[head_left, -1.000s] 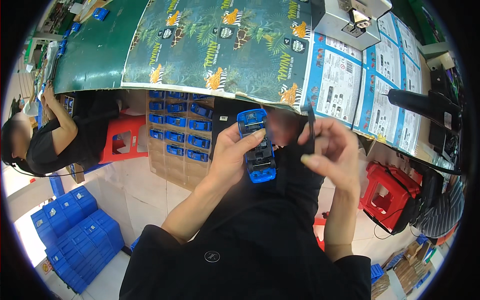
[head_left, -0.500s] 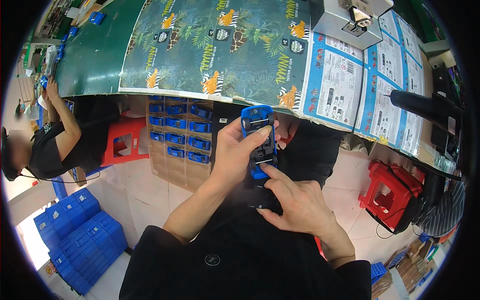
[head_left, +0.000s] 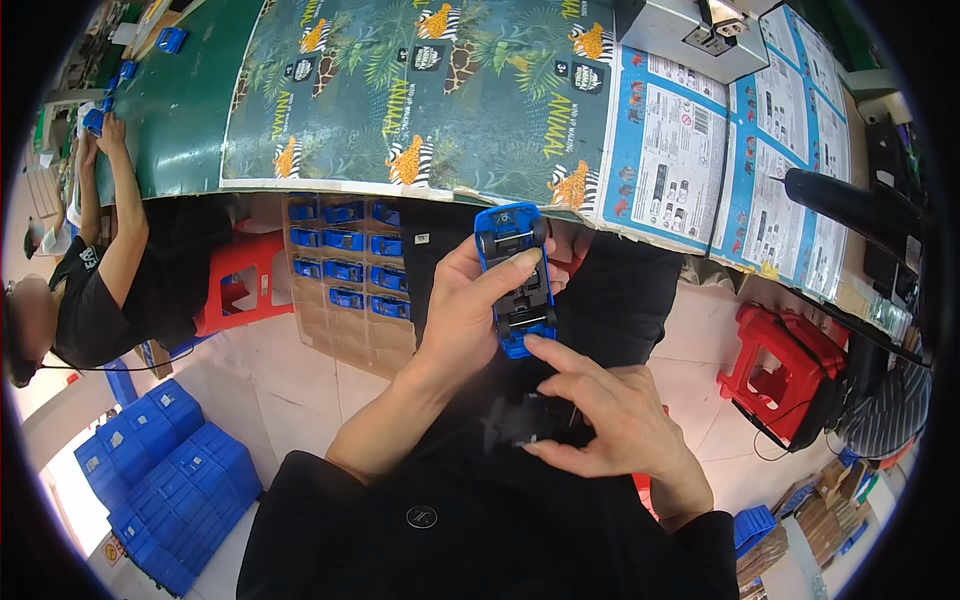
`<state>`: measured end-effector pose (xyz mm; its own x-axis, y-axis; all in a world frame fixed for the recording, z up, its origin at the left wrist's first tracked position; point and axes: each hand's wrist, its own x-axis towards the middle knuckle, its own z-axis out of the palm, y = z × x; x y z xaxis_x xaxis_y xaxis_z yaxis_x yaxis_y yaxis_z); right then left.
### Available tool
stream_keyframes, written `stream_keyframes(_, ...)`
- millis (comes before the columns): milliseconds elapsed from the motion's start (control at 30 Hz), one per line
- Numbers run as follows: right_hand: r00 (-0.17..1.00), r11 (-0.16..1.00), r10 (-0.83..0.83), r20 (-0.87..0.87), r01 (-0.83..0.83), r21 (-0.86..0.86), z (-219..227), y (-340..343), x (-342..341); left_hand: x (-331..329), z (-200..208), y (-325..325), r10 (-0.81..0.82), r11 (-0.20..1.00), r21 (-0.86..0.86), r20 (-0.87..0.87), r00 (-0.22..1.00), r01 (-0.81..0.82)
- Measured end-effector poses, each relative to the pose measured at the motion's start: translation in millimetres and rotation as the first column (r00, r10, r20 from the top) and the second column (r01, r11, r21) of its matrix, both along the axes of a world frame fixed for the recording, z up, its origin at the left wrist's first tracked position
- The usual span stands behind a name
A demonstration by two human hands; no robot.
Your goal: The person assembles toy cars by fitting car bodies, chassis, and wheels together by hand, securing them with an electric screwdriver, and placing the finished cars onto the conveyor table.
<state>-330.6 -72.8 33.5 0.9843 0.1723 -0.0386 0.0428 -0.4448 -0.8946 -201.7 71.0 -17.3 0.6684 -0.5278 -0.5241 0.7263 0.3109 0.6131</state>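
A blue toy car is turned underside up, showing its black base, wheels and bare metal axles. My left hand grips it by the sides, thumb laid across the base. At the car's lower end, the index fingertip of my right hand is on or just beside the blue edge. The thumb and other fingers of that hand are spread, with nothing seen between them. Below the car is a dark blurred shape that I cannot make out.
Printed sheets cover the green table ahead. A metal device stands on it. A carton tray of blue toy cars is below the edge. Red stools, blue crates and a co-worker flank me.
My right index finger has slid off the axle area to the car's lower edge, and that hand has opened wider. The co-worker's hands have moved up. The whole view has shifted slightly.
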Motion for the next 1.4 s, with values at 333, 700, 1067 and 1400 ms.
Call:
stream_keyframes(333,0.856,0.850,-0.514,0.055,0.517,-0.106,1.3,-1.6,3.3,-5.9,-3.8,-5.3,0.046,0.999,-0.022,-0.019,0.999,-0.047)
stream_keyframes(700,0.846,0.820,-0.496,0.196,0.531,-0.216,-8.4,7.7,21.7,-11.5,-17.7,1.6,0.017,0.998,-0.057,0.022,1.000,-0.016)
stream_keyframes(1067,0.859,0.783,-0.434,0.270,0.508,-0.358,-10.5,15.9,35.0,-18.2,-21.5,-1.9,-0.043,0.994,-0.095,0.168,0.985,0.059)
stream_keyframes(1400,0.885,0.760,-0.425,0.190,0.463,-0.455,-8.5,18.9,40.9,-22.3,-33.2,1.2,-0.089,0.988,-0.112,0.151,0.985,0.106)
